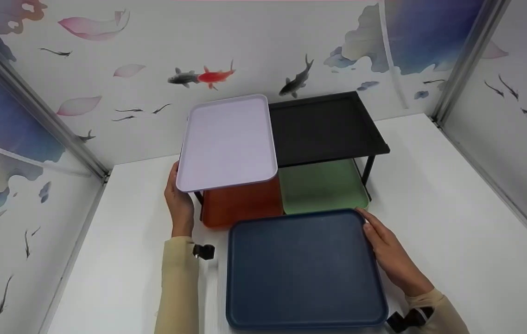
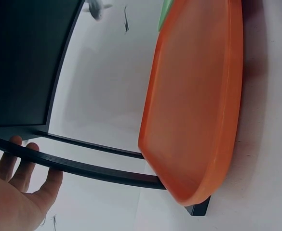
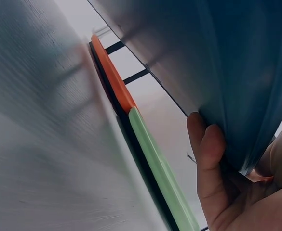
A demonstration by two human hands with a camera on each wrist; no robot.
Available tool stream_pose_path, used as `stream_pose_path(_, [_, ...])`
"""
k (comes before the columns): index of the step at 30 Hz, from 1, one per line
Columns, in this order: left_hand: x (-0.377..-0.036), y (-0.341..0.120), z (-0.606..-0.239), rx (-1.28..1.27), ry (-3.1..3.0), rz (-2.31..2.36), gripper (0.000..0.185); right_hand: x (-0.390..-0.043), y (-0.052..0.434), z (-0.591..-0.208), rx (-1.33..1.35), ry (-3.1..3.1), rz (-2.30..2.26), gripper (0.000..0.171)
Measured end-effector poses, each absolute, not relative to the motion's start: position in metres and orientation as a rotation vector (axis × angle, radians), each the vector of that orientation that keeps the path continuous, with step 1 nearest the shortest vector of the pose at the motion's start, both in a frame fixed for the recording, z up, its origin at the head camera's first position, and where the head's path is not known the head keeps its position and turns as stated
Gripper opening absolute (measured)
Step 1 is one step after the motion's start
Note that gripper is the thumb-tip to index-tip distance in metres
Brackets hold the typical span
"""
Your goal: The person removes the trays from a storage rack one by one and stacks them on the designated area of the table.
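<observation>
While my right hand [image 1: 390,253] grips the right rim of the dark blue tray [image 1: 305,269], fingers curled under its edge and thumb on top, that tray sits in the lower centre of the head view, in front of the black rack [image 1: 328,125].

Item: white tray [image 1: 228,141], centre left, lying on the rack's top shelf and overhanging its left end. My left hand [image 1: 179,199] is at the tray's lower left corner with fingers fairly straight; in the left wrist view they lie against the rack's black bar [image 2: 83,166] (whether they also pinch the tray rim I cannot tell).

Item: orange tray [image 1: 240,202] and green tray [image 1: 321,185], side by side on the surface under the rack, edges touching or nearly so.

Progress, as I judge it: three trays are housed at the rack and the blue one is not yet placed. The right half of the top shelf is bare black and looks like the free berth.

Clearances: white surface [image 1: 453,185] lies open to the right of the rack and at lower left. Patterned walls [image 1: 105,93] close in behind and at both sides, so room is tightest at the rack's rear.
</observation>
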State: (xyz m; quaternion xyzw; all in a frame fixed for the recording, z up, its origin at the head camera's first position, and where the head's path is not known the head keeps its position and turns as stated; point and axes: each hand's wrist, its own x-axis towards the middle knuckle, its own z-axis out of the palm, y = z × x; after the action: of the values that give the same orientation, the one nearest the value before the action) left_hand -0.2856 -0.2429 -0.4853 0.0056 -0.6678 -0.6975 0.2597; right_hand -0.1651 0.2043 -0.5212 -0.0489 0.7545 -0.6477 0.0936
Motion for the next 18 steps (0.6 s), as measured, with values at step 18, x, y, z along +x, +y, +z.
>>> stream_pose_path(18, [-0.2847,-0.2436,-0.4866,-0.034,-1.810,-1.853,0.046,-0.1664,0.2012,-0.5244,-0.136,2.257,-1.901,0.054])
